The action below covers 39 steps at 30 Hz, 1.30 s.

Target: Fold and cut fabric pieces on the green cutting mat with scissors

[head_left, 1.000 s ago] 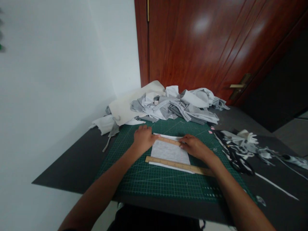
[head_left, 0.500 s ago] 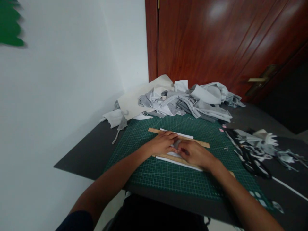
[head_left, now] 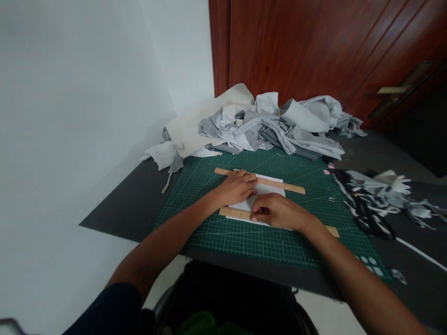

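A white piece of cloth (head_left: 270, 188) lies on a green cutting mat (head_left: 223, 242). Across its far side runs a wooden ruler (head_left: 293, 188), with a white edge showing beyond it. My left hand (head_left: 238, 187) rests flat on that ruler and the cloth, fingers stretched out. Along the near side lies a second wooden ruler (head_left: 234, 213), a white strip showing below it. My right hand (head_left: 279, 211) has its thumb and fingers closed on this near ruler, partly covering it; its right end emerges past the wrist.
A heap of grey and white fabric scraps (head_left: 265, 125) lies at the back against the wooden door (head_left: 296, 51). More scraps (head_left: 384, 186) and black-handled scissors (head_left: 366, 218) are at the right. A white wall (head_left: 87, 116) borders the left.
My right hand has moved from the middle of the cloth toward me, onto the near ruler. More cloth shows between the rulers. The view has tilted down; my left hand stays on the far ruler.
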Each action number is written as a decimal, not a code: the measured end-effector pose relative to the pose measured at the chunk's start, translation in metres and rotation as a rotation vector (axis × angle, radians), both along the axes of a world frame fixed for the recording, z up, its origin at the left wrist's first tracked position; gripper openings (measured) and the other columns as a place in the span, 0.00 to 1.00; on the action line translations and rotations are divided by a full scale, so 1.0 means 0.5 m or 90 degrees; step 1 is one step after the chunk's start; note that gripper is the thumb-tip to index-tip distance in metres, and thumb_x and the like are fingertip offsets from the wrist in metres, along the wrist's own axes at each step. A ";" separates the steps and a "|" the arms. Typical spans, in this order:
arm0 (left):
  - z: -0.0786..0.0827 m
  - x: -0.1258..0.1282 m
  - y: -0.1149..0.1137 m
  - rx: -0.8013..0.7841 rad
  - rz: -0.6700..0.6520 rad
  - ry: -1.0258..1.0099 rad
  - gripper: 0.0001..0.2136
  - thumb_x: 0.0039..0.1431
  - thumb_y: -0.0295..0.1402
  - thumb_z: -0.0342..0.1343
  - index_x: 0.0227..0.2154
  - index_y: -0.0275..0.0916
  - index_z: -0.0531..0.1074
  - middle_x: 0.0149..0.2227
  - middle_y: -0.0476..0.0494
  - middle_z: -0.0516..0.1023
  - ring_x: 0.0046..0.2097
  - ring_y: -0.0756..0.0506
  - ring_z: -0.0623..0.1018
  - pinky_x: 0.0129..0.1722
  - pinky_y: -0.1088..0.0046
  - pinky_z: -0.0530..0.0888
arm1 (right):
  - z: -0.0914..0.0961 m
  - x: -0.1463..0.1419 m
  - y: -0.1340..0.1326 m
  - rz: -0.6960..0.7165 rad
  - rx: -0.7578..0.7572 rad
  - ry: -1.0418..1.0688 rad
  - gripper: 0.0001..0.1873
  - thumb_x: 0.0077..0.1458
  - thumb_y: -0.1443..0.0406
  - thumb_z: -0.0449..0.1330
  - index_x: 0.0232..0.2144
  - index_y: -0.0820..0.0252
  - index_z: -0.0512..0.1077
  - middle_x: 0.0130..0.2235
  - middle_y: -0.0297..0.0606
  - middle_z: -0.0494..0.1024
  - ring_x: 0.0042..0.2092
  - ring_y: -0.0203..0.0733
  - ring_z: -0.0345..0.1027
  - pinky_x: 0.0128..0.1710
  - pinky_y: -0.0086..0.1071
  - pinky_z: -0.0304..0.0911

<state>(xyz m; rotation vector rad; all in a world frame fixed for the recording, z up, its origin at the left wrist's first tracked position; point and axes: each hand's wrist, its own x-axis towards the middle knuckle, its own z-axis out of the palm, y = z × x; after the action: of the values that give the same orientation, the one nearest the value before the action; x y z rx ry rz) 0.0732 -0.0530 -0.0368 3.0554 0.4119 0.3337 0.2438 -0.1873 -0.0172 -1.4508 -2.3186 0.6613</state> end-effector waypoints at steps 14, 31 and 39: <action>-0.007 0.010 0.003 -0.029 -0.027 -0.018 0.18 0.71 0.38 0.50 0.59 0.42 0.69 0.62 0.42 0.69 0.61 0.38 0.64 0.60 0.57 0.61 | 0.028 0.024 -0.012 -0.061 -0.119 0.027 0.06 0.57 0.63 0.64 0.37 0.55 0.80 0.30 0.32 0.79 0.30 0.39 0.69 0.28 0.30 0.54; -0.003 0.013 -0.001 -0.012 -0.019 -0.009 0.17 0.70 0.36 0.49 0.59 0.45 0.70 0.63 0.43 0.69 0.61 0.37 0.64 0.60 0.56 0.60 | 0.011 0.021 -0.008 -0.011 -0.174 0.064 0.08 0.53 0.71 0.64 0.34 0.55 0.81 0.34 0.32 0.83 0.35 0.41 0.74 0.35 0.29 0.61; -0.012 0.012 0.006 0.009 -0.038 -0.028 0.17 0.71 0.36 0.50 0.59 0.45 0.70 0.63 0.43 0.69 0.61 0.38 0.65 0.61 0.56 0.61 | 0.028 0.012 -0.005 0.018 -0.181 0.037 0.08 0.54 0.68 0.67 0.39 0.57 0.80 0.37 0.34 0.80 0.37 0.40 0.71 0.37 0.30 0.61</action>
<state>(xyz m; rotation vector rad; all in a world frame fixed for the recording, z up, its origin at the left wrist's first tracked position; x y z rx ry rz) 0.0791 -0.0499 -0.0427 3.0593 0.3177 0.4028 0.2497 -0.1900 -0.0034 -1.4937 -2.2755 1.0626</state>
